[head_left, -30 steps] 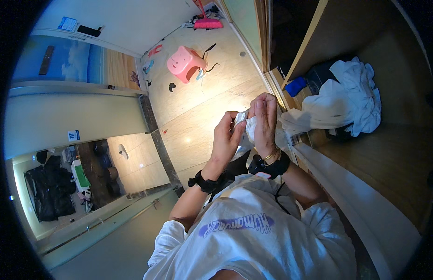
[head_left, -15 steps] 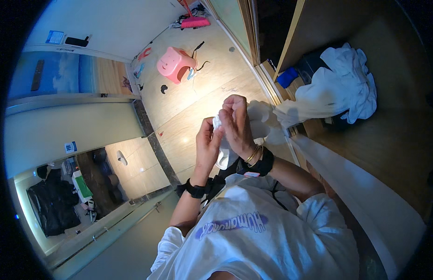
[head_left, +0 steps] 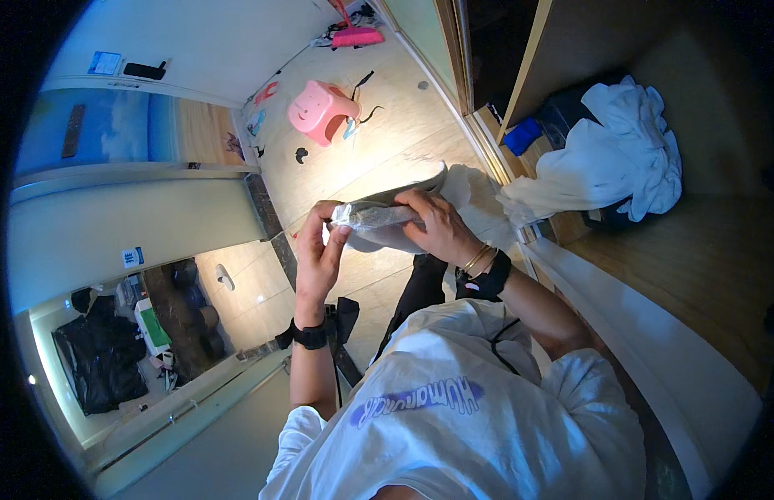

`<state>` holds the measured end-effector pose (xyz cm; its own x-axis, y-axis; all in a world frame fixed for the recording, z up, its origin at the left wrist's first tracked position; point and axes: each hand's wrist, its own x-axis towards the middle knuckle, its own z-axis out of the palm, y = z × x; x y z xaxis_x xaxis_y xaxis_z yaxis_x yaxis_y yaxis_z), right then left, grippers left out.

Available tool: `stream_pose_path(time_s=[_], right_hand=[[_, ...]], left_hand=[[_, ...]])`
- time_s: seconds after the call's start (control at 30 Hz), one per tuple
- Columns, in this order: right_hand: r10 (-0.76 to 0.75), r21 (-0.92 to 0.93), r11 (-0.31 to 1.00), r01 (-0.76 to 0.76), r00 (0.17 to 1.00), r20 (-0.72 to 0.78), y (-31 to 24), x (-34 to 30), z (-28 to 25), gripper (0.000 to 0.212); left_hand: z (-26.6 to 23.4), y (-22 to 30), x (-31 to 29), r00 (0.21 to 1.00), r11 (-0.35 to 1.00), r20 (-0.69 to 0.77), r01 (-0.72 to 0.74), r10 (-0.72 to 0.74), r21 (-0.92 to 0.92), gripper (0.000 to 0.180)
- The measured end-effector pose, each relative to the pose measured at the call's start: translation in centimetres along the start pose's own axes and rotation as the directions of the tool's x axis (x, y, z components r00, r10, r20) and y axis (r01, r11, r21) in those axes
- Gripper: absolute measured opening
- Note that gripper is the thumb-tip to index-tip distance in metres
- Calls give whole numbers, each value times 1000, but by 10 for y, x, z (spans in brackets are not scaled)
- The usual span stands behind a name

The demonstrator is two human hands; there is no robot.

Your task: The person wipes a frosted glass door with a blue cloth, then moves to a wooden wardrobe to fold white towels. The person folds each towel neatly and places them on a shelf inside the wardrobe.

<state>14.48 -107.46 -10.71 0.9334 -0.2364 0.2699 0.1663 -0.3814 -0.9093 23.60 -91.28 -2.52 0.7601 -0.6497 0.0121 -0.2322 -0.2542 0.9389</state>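
Observation:
In front of my body I hold a pale grey-white item (head_left: 424, 181) with rounded ends, shaped somewhat like a slipper; its exact kind cannot be made out. Crinkled, shiny clear plastic (head_left: 366, 217) lies along its near side. My left hand (head_left: 318, 250) pinches the left end of the plastic between thumb and fingers. My right hand (head_left: 443, 229) is closed on the right part, its fingertips pressed to the plastic. Part of the item is hidden behind both hands.
A pink stool (head_left: 322, 111) stands on the tiled floor ahead, with a pink broom (head_left: 358, 36) beyond. At right, white cloth (head_left: 608, 154) spills from an open wooden cabinet (head_left: 703, 242) beside a blue item (head_left: 522, 136). Beyond the left doorway lies a pale slipper (head_left: 225, 277).
My hands have moved apart, the left one to the left. The pale item, earlier mostly hidden behind my hands, now stretches between them with the shiny plastic showing.

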Motion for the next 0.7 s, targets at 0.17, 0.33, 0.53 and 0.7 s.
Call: stream_pose_path(time_s=[0.17, 0.33, 0.53, 0.7], right_hand=[[-200, 62, 978, 199, 980, 9, -21, -8, 7, 17], [-5, 73, 997, -3, 994, 108, -18, 0, 5, 15], [-78, -127, 989, 69, 994, -72, -6, -5, 7, 13], [-102, -162, 983, 82, 988, -119, 0, -6, 8, 16]], left_hand=[[-11, -6, 3, 991, 999, -124, -45, 42, -22, 15], [-10, -1, 4, 984, 987, -127, -136, 125, -83, 16], [-12, 0, 6, 981, 984, -80, -179, 178, -12, 14], [-9, 5, 7, 985, 985, -30, -172, 172, 17, 10]])
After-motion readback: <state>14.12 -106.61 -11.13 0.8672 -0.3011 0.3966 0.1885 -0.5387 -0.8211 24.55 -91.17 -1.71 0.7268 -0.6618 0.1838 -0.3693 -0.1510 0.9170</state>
